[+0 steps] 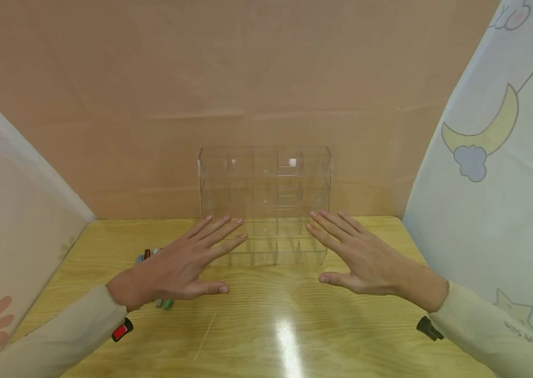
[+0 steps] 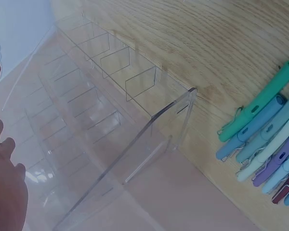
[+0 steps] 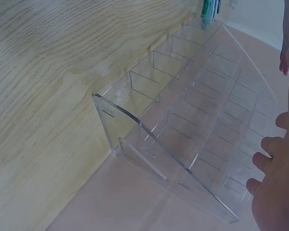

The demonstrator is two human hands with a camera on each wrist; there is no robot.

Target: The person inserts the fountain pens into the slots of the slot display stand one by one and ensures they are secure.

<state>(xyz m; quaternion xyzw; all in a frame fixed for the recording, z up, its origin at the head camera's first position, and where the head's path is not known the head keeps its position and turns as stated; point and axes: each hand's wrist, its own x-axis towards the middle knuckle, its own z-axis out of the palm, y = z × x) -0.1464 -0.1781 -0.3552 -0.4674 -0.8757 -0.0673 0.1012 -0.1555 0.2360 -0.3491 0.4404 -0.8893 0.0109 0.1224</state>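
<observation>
Left fingers (image 1: pixel 228 245): straight and lightly spread, thumb apart, holding nothing; the left hand (image 1: pixel 176 265) is palm down.
Right fingers (image 1: pixel 325 239): straight and fanned likewise, thumb pointing inward; nothing lies in the grip of the right hand (image 1: pixel 375 262).
Step in hand: by my reading, a poised, ready stance, both hands level before the rack, with no pen or rack taken up.
Rack against fingers: the clear rack (image 1: pixel 265 199) stands just beyond and between the two hands, its lower tiers partly behind the fingertips in the head view; whether any tip touches it, I cannot tell.
Rack tiers: stepped rows split by thin dividers; no pen shows in the compartments.
Pens against fingers: the pens (image 2: pixel 268 150) lie off the rack's left end, apart from it, side by side; in the head view the left hand and wrist cover most of them, the fingertips pointing away.
Next move: picking up a pen would likely call for the left hand to draw back and down, then pinch one barrel without disturbing its neighbours.
Bench (image 1: pixel 238 325): wood-grained, bearing rack and pens.
Backdrop (image 1: pixel 266 79): a creased brown sheet behind the rack.
</observation>
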